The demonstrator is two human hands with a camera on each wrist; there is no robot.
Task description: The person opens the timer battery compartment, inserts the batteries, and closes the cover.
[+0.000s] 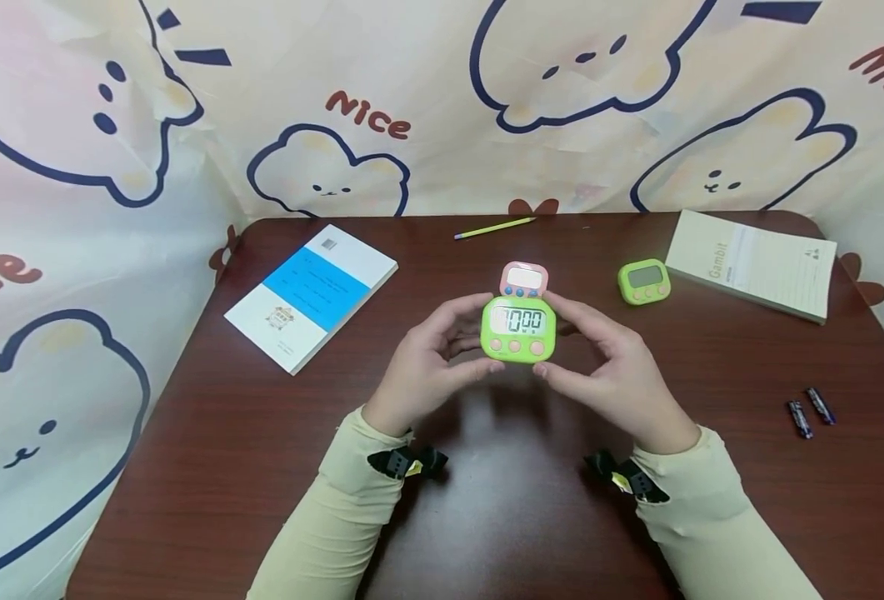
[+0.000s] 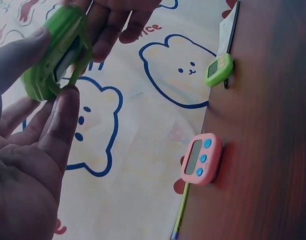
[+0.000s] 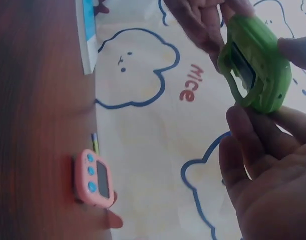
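Both hands hold up a green digital timer (image 1: 518, 330), whose lit screen faces the head camera above three pink buttons. My left hand (image 1: 436, 354) grips its left side between thumb and fingers. On the other side my right hand (image 1: 612, 362) grips it the same way. In the left wrist view the back of the green timer (image 2: 57, 55) shows a stand loop sticking out. Behind it on the table stands a pink timer (image 1: 524, 279) with blue buttons, partly hidden in the head view. A second green timer (image 1: 644, 282), its screen blank, stands to the right.
A white and blue book (image 1: 311, 298) lies at the left of the dark wooden table (image 1: 262, 467). At the back right is a cream book (image 1: 752, 265). A yellow-green pencil (image 1: 495, 228) lies along the back edge, and two batteries (image 1: 810, 413) at the right.
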